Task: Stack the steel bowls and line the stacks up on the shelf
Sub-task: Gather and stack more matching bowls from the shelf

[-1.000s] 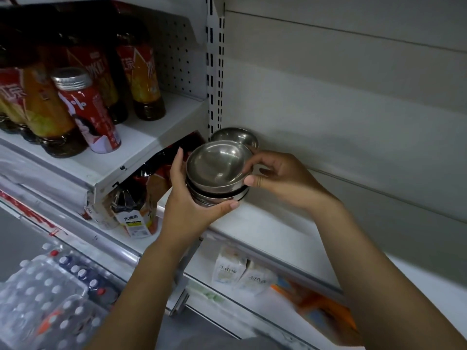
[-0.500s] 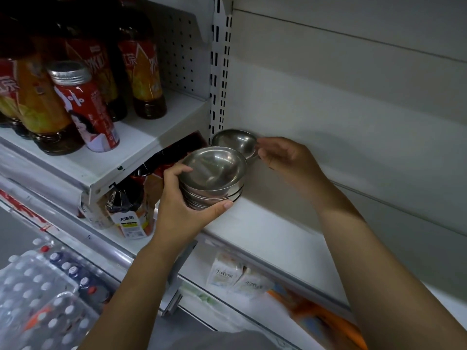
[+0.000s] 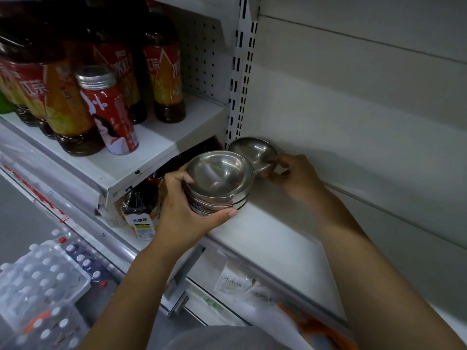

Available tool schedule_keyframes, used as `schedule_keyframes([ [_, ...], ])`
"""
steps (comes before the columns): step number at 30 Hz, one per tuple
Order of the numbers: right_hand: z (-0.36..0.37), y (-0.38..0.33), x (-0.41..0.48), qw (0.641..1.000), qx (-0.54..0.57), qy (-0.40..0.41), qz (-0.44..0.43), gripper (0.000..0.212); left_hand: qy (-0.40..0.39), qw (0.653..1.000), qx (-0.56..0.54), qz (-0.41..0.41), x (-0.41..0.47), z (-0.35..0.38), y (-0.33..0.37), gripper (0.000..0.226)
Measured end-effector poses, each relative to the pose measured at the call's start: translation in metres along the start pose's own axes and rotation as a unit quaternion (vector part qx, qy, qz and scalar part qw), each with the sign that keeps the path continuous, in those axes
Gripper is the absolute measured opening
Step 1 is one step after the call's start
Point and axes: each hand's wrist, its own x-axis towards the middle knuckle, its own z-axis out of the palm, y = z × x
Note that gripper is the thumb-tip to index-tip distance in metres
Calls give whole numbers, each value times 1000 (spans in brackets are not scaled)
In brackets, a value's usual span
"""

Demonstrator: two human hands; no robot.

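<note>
A stack of steel bowls rests at the left end of the white shelf, near its front edge. My left hand wraps around the stack's left and front side, thumb under the rim. Behind it, in the back left corner, sits a second steel bowl, tilted slightly. My right hand holds this rear bowl by its right rim, fingers pinched on the edge. How many bowls lie under the rear one is hidden.
A white slotted upright bounds the shelf on the left. Beyond it a higher shelf carries tea bottles and a red can. Packs of bottled water lie on the floor at lower left. Packets sit on the shelf below.
My right hand left the front stack and moved back to grip the rear bowl's rim. My left hand kept hold of the front stack, which shifted slightly left and forward.
</note>
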Motion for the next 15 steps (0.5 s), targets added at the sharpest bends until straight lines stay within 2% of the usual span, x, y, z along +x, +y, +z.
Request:
schedule_keyframes([
  [3, 2, 1, 0, 999, 42, 7, 29, 29, 1, 1000, 6, 2, 2, -1, -1, 86],
  [8, -1, 1, 0, 988, 137, 63, 23, 13, -4, 1000, 8, -1, 5, -1, -4, 91],
  [15, -23, -13, -13, 964, 236, 121, 1, 11, -25, 1000, -11, -1, 8, 2, -3, 94],
])
